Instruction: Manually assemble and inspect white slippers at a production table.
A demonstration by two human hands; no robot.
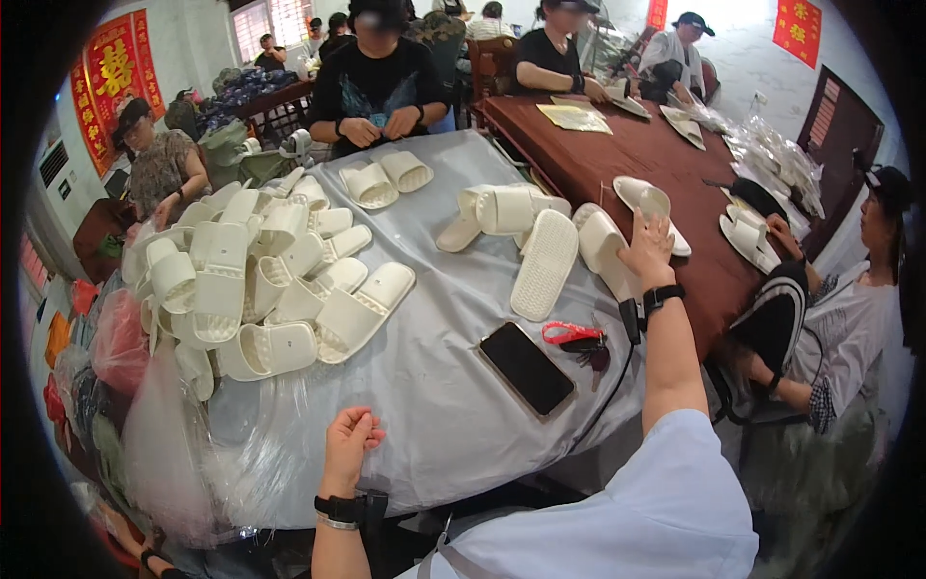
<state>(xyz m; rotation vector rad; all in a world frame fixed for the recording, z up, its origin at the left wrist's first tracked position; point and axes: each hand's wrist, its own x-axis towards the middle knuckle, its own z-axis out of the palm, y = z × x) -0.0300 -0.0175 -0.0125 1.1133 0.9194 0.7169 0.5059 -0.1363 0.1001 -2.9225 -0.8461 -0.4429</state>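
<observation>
My right hand stretches forward to the far right, fingers spread, at a cream slipper near the edge of the brown-covered table. Its fingertips reach the slipper's strap. Just left of that hand lies another cream slipper, partly hidden by my wrist. My left hand hovers over the near edge of the grey-covered table, fingers curled in with nothing visible in them. A slipper with its textured sole up leans by a small group of slippers in the middle.
A large heap of cream slippers covers the left side of the grey cover. A pair lies at the far edge. Nearby are a black phone, keys with a red strap and a cable. Co-workers sit around both tables.
</observation>
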